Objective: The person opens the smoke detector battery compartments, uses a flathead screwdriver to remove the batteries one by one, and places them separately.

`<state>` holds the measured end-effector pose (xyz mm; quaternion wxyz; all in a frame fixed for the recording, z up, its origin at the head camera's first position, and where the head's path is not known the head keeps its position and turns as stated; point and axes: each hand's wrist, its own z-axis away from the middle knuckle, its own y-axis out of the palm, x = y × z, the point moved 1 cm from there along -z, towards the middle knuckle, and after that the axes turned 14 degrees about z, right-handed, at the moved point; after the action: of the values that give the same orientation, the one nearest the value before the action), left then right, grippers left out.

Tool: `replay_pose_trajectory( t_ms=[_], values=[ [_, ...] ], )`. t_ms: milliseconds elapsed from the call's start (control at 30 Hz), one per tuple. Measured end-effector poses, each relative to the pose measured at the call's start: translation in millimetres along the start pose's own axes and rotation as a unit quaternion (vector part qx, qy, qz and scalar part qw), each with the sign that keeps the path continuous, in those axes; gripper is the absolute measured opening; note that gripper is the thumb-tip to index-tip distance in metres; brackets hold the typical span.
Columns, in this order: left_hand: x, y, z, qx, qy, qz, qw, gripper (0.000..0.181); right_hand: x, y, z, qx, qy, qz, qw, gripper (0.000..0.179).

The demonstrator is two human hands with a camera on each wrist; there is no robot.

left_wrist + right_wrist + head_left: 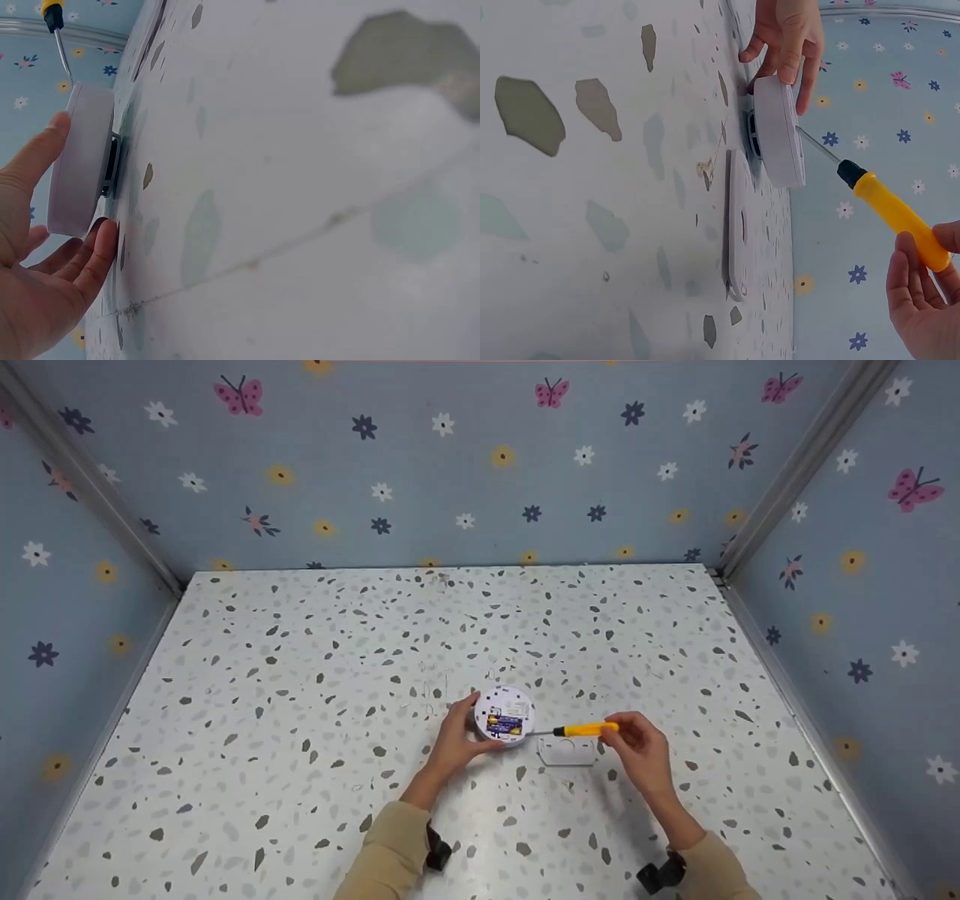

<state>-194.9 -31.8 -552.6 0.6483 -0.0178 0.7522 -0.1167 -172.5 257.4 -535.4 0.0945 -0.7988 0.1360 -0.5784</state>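
Your left hand (457,739) grips the round white device (505,715) by its rim, thumb on the far edge and fingers curled round the near side. The left wrist view shows the disc (81,157) raised a little off the surface (300,720) on a base under it, and your hold likely steadies it against tipping or turning while the tool works on it. The device sits face up near the middle of the surface, towards you. Its open compartment shows a yellow and blue battery (504,725).

Your right hand (637,746) pinches the back end of the yellow handle of the screwdriver (577,730) between thumb and fingertips. The shaft lies nearly flat and points left, with its tip at the right edge of the device's top face. Holding it that far back gives you reach and a low angle into the compartment. The right wrist view shows the shaft (821,146) meeting the face of the disc, but you cannot tell there whether the tip has entered a slot.

A flat white cover (568,751) lies on the surface just right of the device, beneath the screwdriver and out of the way of the tip.

The surface is white speckled with grey flecks. Blue walls (465,457) printed with flowers and butterflies close it in on three sides, with metal strips (795,465) in the corners.
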Motion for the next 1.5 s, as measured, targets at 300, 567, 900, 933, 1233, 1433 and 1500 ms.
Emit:
replay_pose_trajectory(
  t_ms=[300, 567, 900, 933, 1233, 1433, 1500],
  values=[
    [-2.4, -2.0, -2.6, 0.009, 0.008, -0.005, 0.9999, 0.095, 49.0, 5.4, -4.4, -0.015, -0.011, 0.067, 0.9976, 0.016],
    [1.2, 0.0, -5.5, 0.018, -0.007, -0.009, 0.9998, 0.097, 58.6, 7.2, -10.9, 0.0, 0.025, 0.094, 0.9952, 0.02],
    [0.9, 1.0, -5.5, 0.014, -0.013, 0.018, 0.9997, 0.097, 46.1, 9.6, -22.9, 0.009, 0.003, 0.12, 0.9927, 0.016],
    [0.7, 1.1, -5.4, 0.013, -0.015, 0.021, 0.9996, 0.096, 46.0, 10.0, -23.7, 0.008, -0.005, 0.123, 0.9924, 0.016],
    [2.4, 0.3, -4.0, 0.009, -0.012, 0.02, 0.9997, 0.094, 70.9, 12.9, -31.9, 0.029, -0.007, 0.131, 0.9909, 0.016],
    [2.1, 0.7, -4.6, 0.008, -0.012, 0.021, 0.9997, 0.094, 75.6, 15.7, -37.3, 0.045, -0.015, 0.143, 0.9886, 0.017],
    [2.0, 0.9, -5.0, 0.008, -0.014, 0.021, 0.9997, 0.094, 76.5, 16.4, -38.3, 0.047, -0.019, 0.149, 0.9875, 0.016]
  ],
)
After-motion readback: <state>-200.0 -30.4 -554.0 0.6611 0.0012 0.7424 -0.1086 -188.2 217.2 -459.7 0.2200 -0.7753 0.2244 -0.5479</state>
